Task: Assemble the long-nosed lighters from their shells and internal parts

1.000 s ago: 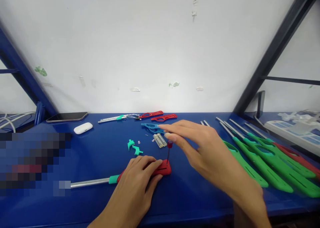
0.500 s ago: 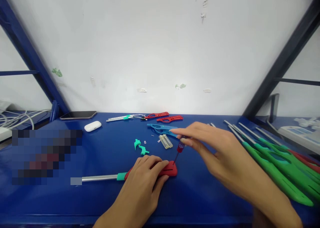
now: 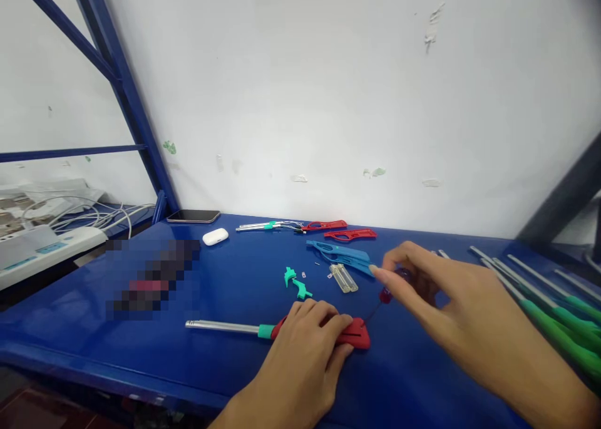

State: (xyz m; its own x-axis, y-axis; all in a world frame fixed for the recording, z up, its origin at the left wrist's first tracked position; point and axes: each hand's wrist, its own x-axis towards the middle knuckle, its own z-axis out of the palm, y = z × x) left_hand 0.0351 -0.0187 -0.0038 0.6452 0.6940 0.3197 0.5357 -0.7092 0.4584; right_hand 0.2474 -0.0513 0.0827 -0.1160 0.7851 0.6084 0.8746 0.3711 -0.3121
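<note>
A gas lighter [image 3: 355,335] with a red handle, teal collar and long silver tube lies across the front of the blue table. My left hand [image 3: 305,347] is closed over its handle and presses it down. In my right hand [image 3: 436,291] is a screwdriver [image 3: 385,295] with a dark red, see-through grip, tilted to the right. Its thin shaft reaches to the handle's right end; whether the tip sits in a screw I cannot tell. Behind lie two teal triggers [image 3: 301,289], clear fuel tanks [image 3: 344,279] and blue handle halves [image 3: 345,254].
Red handle halves [image 3: 350,234] and silver tubes [image 3: 256,227] lie near the wall. Green lighters [image 3: 558,325] are lined up at the right. A white case [image 3: 215,236] and a phone [image 3: 193,216] lie at the back left, near a power strip [image 3: 56,250].
The view has turned left, so everything appears farther right. The screwdriver leans more to the right, and my right hand's fingers have shifted around its grip. My left hand still holds the lighter.
</note>
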